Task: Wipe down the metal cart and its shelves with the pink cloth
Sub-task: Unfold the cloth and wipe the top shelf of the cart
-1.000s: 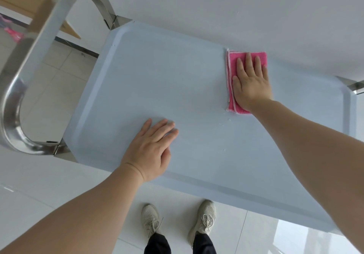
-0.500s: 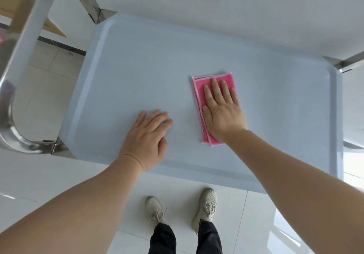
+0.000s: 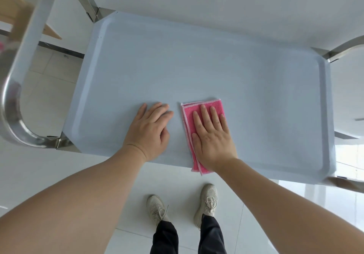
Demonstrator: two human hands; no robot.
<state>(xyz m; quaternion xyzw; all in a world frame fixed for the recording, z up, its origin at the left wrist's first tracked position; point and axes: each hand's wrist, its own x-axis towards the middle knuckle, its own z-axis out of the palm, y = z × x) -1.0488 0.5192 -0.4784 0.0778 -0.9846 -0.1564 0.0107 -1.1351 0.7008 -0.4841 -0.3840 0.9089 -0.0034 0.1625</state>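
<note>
Now I see R hand [image 3: 213, 139] flat, fingers straight, pressing pink cloth [image 3: 189, 115] at cart top [image 3: 197, 66] near edge, L hand [image 3: 148, 133] beside cloth, fingers relaxed, resting on top.

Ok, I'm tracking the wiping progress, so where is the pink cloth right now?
In the head view the pink cloth lies under the flat right hand at the cart top's near edge, overhanging it slightly, just right of the left hand.
</note>
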